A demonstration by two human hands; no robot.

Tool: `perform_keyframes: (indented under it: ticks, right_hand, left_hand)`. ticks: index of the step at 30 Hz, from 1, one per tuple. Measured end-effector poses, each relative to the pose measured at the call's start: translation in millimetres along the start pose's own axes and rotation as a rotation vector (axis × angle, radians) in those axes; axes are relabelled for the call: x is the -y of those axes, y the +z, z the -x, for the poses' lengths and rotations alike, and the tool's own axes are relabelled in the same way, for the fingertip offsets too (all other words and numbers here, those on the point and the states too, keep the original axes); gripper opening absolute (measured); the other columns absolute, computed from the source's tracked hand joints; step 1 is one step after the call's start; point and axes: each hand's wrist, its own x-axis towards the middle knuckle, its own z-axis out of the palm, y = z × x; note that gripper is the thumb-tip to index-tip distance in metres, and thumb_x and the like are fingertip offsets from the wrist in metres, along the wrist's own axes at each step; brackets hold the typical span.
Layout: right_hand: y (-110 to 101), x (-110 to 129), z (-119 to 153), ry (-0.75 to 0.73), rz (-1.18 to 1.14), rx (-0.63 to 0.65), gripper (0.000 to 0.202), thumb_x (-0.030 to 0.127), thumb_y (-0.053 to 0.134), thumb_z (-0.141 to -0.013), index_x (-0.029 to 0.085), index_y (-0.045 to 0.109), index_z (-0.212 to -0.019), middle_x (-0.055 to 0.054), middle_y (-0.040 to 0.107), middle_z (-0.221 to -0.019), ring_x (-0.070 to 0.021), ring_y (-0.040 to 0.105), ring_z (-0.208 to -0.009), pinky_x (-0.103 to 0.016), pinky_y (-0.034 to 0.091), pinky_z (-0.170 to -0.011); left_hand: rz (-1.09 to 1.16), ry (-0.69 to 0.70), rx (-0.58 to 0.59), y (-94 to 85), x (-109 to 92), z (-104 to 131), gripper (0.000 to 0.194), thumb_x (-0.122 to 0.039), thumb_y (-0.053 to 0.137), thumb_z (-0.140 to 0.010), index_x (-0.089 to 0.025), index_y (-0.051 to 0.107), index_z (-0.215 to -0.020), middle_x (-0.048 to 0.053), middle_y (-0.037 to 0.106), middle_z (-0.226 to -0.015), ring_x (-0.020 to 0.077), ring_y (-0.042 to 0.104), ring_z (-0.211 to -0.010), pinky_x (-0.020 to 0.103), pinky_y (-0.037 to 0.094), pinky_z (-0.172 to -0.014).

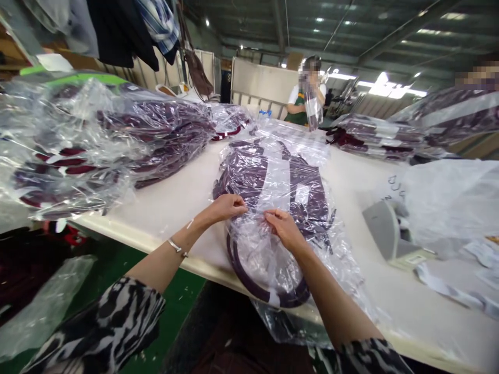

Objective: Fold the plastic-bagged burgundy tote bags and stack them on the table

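Counter (167, 202), one, pale, running across the view. On it, centre, near edge: one clear bag (261, 234) lying flat, with one folded dark purple garment (239, 176) seen through it. One broad white strip (276, 179) down the middle; one small white label (301, 194) to the right of that. One dark curved band (248, 285) at the near end, reaching the counter's edge; one white wrap (274, 297) on it.

Hands two, bare, a narrow gap between them, both on the bag. Left hand (228, 206): fingers curled, plastic nipped at the tips. Right hand (284, 227): thumb and fingers pinching the plastic. One bracelet (175, 245), left wrist. Sleeves (125, 311) two, black-and-white pattern.

Left: one large heap (175, 130) of bagged purple goods, at least three dark red ends showing; full count lost in glare. Right, farther back: one stack (374, 135) of similar goods, number unclear. Nearer: one grey object (378, 228), kind uncertain, beside white plastic (448, 197).

Across the counter: one co-worker (297, 111) with one clear-wrapped bundle (314, 106). Upper left: at least three hanging garments (117, 31), grey, black, blue check.
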Motion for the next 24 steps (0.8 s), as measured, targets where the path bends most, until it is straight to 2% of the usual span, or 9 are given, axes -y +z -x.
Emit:
perform_keyframes:
  ticks: [3, 6, 10, 13, 15, 18, 19, 22, 24]
  right_hand:
    - [-3.2, 4.6, 3.1, -0.047, 0.09, -0.01, 0.034, 0.042, 0.075, -0.069, 0.017, 0.074, -0.092, -0.002, 0.074, -0.079, -0.0153, 0.066, -0.07, -0.023, 0.051, -0.06]
    - [-10.8, 12.0, 2.9, -0.074, 0.186, -0.016, 0.024, 0.032, 0.07, -0.069, 0.016, 0.075, -0.087, 0.0, 0.071, -0.071, -0.0135, 0.063, -0.062, -0.024, 0.051, -0.058]
    - [-41.3, 19.1, 1.8, -0.059, 0.246, -0.212, 0.011, 0.024, 0.062, -0.069, 0.018, 0.069, -0.076, 0.0, 0.069, -0.065, -0.0156, 0.064, -0.058, -0.028, 0.056, -0.059]
    - [-58.5, 27.0, 5.8, -0.046, 0.154, -0.261, 0.016, 0.03, 0.068, -0.074, 0.018, 0.068, -0.085, -0.004, 0.074, -0.076, -0.0187, 0.07, -0.066, -0.031, 0.06, -0.064]
    - [-55.3, 33.0, 7.7, -0.039, 0.138, -0.193, 0.031, 0.04, 0.073, -0.077, 0.017, 0.068, -0.098, -0.01, 0.077, -0.089, -0.0219, 0.073, -0.075, -0.032, 0.061, -0.064]
    - [-33.8, 39.0, 3.8, -0.067, 0.299, -0.094, 0.047, 0.048, 0.079, -0.076, 0.017, 0.067, -0.108, -0.011, 0.077, -0.097, -0.0224, 0.074, -0.08, -0.029, 0.059, -0.059]
    - [-26.3, 39.6, 0.6, -0.083, 0.388, -0.08, 0.043, 0.046, 0.08, -0.075, 0.017, 0.068, -0.104, -0.009, 0.077, -0.092, -0.0208, 0.072, -0.075, -0.027, 0.058, -0.057]
    - [-13.7, 36.7, -10.5, -0.057, 0.555, -0.056, 0.011, 0.029, 0.072, -0.078, 0.018, 0.07, -0.079, -0.002, 0.071, -0.067, -0.0157, 0.066, -0.059, -0.024, 0.053, -0.052]
    - [-14.6, 32.0, -16.4, 0.019, 0.558, -0.039, 0.009, 0.019, 0.064, -0.078, 0.018, 0.068, -0.07, 0.0, 0.068, -0.059, -0.0151, 0.064, -0.054, -0.023, 0.051, -0.05]
  left_hand:
    - [0.061, 0.042, 0.049, 2.0, -10.3, -7.1, 0.035, -0.048, 0.064, -0.081, -0.015, 0.076, -0.086, 0.004, 0.073, -0.081, 0.0181, 0.063, -0.074, 0.027, 0.041, -0.066]
    - [0.127, 0.061, 0.086, 6.7, -13.4, -13.1, 0.032, -0.047, 0.064, -0.08, -0.016, 0.072, -0.079, 0.002, 0.068, -0.073, 0.0158, 0.057, -0.069, 0.026, 0.039, -0.063]
    - [0.157, 0.015, 0.042, 12.0, -6.7, -14.8, 0.03, -0.045, 0.062, -0.08, -0.017, 0.062, -0.07, -0.002, 0.056, -0.063, 0.0126, 0.048, -0.06, 0.025, 0.034, -0.059]
    - [0.165, 0.013, 0.037, 12.6, -4.2, -12.9, 0.029, -0.045, 0.061, -0.081, -0.017, 0.062, -0.072, -0.003, 0.056, -0.065, 0.0122, 0.047, -0.06, 0.025, 0.033, -0.058]
    - [0.17, 0.008, 0.041, 12.5, -5.3, -11.9, 0.03, -0.046, 0.062, -0.08, -0.017, 0.063, -0.073, -0.002, 0.057, -0.066, 0.0125, 0.048, -0.061, 0.025, 0.033, -0.058]
    - [0.171, -0.02, 0.039, 12.6, -8.6, -11.7, 0.033, -0.049, 0.063, -0.079, -0.017, 0.063, -0.073, -0.002, 0.056, -0.065, 0.0123, 0.047, -0.06, 0.025, 0.033, -0.058]
    - [0.169, -0.028, 0.036, 12.9, -9.5, -11.8, 0.033, -0.05, 0.063, -0.078, -0.017, 0.063, -0.073, -0.002, 0.056, -0.064, 0.0122, 0.046, -0.06, 0.025, 0.033, -0.058]
    - [0.161, -0.04, 0.032, 14.4, -9.9, -12.2, 0.033, -0.049, 0.062, -0.077, -0.017, 0.063, -0.072, -0.002, 0.056, -0.063, 0.0121, 0.046, -0.059, 0.025, 0.033, -0.058]
    - [0.138, -0.044, 0.033, 15.7, -8.6, -12.2, 0.03, -0.046, 0.062, -0.077, -0.017, 0.063, -0.07, -0.002, 0.056, -0.062, 0.0124, 0.047, -0.06, 0.025, 0.033, -0.058]
